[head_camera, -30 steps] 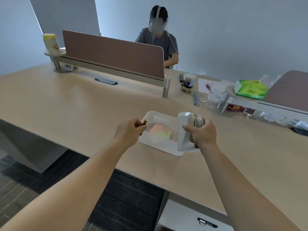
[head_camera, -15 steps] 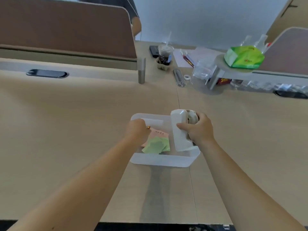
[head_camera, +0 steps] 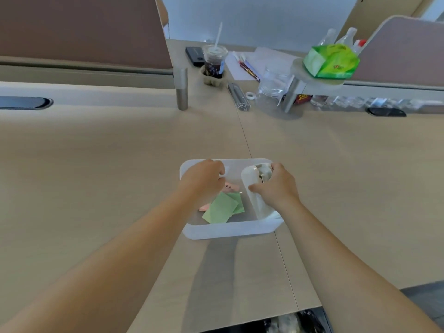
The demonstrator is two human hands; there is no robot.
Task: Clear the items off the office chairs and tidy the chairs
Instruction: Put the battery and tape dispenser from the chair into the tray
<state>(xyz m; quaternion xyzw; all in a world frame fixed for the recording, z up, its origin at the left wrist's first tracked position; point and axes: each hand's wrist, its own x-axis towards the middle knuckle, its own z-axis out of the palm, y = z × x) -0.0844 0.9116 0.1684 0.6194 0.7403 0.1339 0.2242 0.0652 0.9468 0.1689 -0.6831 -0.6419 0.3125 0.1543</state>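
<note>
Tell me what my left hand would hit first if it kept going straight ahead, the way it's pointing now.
Probably the far wall of the white tray. The left hand is curled over the tray's far left corner, pointing away from you. Past that rim lies bare desk. Depth is hard to judge from this one view.
</note>
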